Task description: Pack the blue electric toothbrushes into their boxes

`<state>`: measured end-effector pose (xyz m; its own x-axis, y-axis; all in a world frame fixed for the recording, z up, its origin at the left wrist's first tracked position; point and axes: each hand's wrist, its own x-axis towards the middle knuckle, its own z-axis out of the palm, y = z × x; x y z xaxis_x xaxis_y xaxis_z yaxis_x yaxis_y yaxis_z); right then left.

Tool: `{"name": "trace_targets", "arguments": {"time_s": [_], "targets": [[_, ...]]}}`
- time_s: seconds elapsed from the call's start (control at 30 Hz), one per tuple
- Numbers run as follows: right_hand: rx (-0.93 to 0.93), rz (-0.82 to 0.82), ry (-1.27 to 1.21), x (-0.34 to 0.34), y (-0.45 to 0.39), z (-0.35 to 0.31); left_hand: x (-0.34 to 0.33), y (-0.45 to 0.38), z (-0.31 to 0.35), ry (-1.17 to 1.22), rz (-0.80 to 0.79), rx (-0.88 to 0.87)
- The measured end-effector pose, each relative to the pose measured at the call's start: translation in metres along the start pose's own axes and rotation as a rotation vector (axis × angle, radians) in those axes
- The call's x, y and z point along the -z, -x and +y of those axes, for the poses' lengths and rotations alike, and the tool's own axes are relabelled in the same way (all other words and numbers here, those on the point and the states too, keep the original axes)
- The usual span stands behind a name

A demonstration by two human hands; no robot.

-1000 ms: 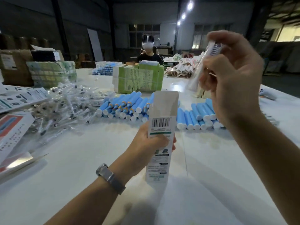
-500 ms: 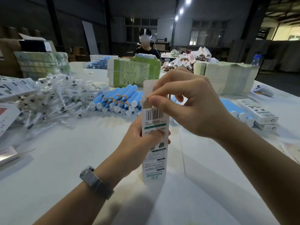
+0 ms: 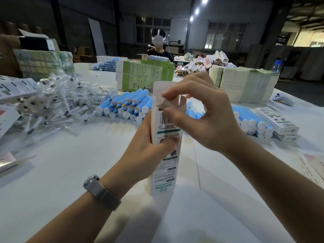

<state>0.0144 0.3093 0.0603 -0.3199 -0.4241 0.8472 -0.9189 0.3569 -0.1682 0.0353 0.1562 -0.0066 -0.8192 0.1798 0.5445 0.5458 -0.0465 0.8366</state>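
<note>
- Toothbrush box (image 3: 165,155), a tall white carton, stands upright with its lower end on the white table (image 3: 70,172); our left hand (image 3: 149,151) grasps it about the middle, fingers curled across the front panel.
- On the front panel we read a barcode near the top, a green stripe below it, and blocks of small print further down. The print is too small and blurred for us to make out any brand or wording.
- The top flap (image 3: 164,88) of the box stands open and upright, above the left hand.
- Our right hand (image 3: 201,120) is at the mouth of the box, thumb and index finger bent toward each other over the opening. We cannot tell whether they pinch anything; the other fingers are raised and loosely curved.
- A metal-mesh wristwatch (image 3: 100,191) sits on the left wrist.
- Blue toothbrush handles (image 3: 126,106) lie in a pile just beyond the left hand; a second pile (image 3: 252,120) lies beyond and to the right of the right hand.
- Two closed white boxes (image 3: 278,120) lie stacked right of that second pile, well apart from the right hand.
- Clear-bagged brush heads (image 3: 57,106) lie heaped to the far left of the left hand.
- A green printed carton (image 3: 145,76) stands beyond both hands. Its text is unreadable.
</note>
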Motion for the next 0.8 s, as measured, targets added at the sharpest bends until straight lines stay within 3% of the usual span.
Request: {"name": "trace_targets", "arguments": {"time_s": [0.33,0.6,0.7,0.8], "targets": [[-0.034,0.063,-0.050,-0.017,0.010,0.005,0.001,0.002,-0.006,0.026,0.049,-0.106],[-0.434,0.185,-0.425,-0.025,0.013,0.006,0.003,-0.001,-0.009,-0.065,0.076,-0.180],[-0.427,0.204,-0.464,-0.027,0.016,0.006,0.005,-0.001,-0.008,-0.076,0.092,-0.192],[-0.307,0.193,-0.330,-0.033,0.020,0.005,0.006,0.001,-0.006,-0.068,0.086,-0.210]]}}
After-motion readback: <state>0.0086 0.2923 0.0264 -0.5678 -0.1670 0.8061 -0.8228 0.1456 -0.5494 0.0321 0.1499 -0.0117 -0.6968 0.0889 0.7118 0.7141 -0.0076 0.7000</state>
